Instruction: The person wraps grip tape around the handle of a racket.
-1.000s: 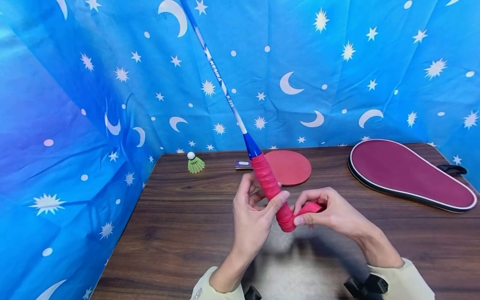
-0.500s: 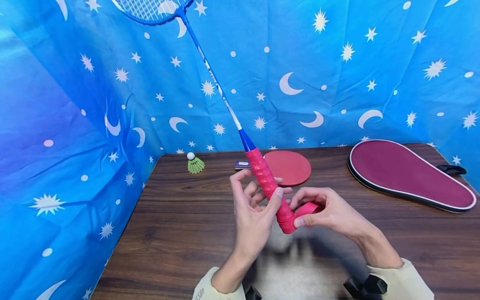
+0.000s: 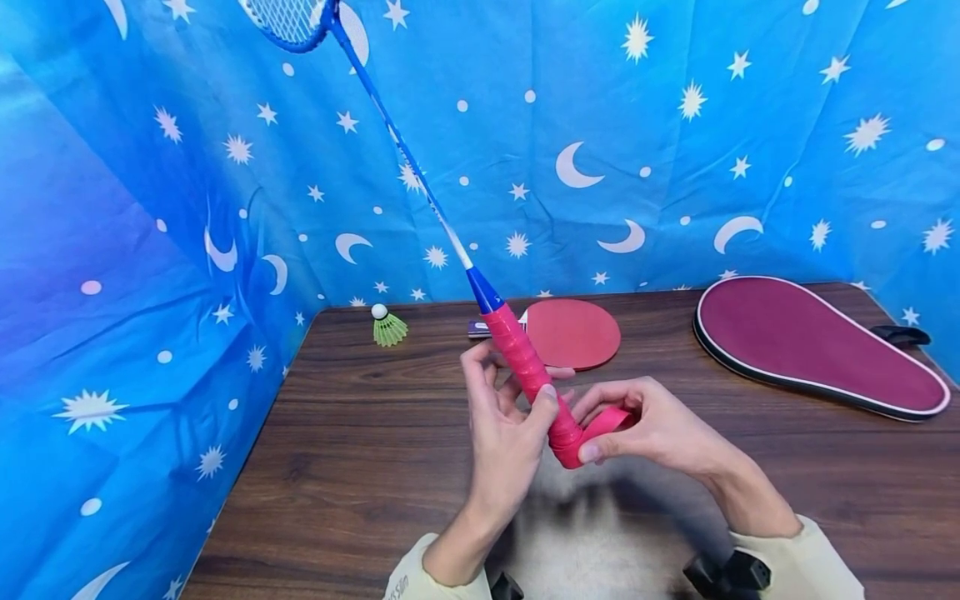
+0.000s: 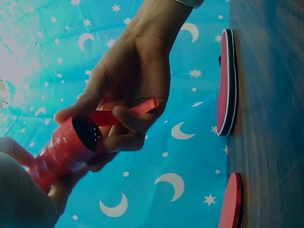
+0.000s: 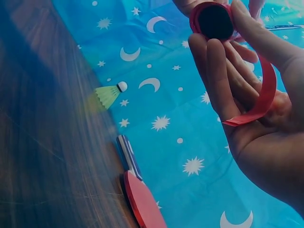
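Observation:
A blue and white badminton racket (image 3: 486, 291) slants up to the left, its strung head cut off by the top of the head view. Red grip tape (image 3: 519, 348) covers its handle in overlapping turns. My left hand (image 3: 501, 450) holds the handle, thumb in front and fingers behind. At the butt, my right hand (image 3: 663, 427) pinches the tape where it leaves the handle. The loose tape tail (image 5: 267, 92) curves across the right palm in the right wrist view. The dark butt end (image 4: 86, 133) faces the left wrist camera.
Behind the handle a red table tennis bat (image 3: 577, 333) lies on the wooden table (image 3: 337, 467). A green shuttlecock (image 3: 389, 327) is at the back left, a maroon bat case (image 3: 810, 346) at the right. A blue star-patterned cloth (image 3: 495, 150) hangs behind and left.
The racket has turned about its length, so the shaft lettering no longer reads. Its head has come into view and the shaft leans further left. My right hand has shifted slightly left.

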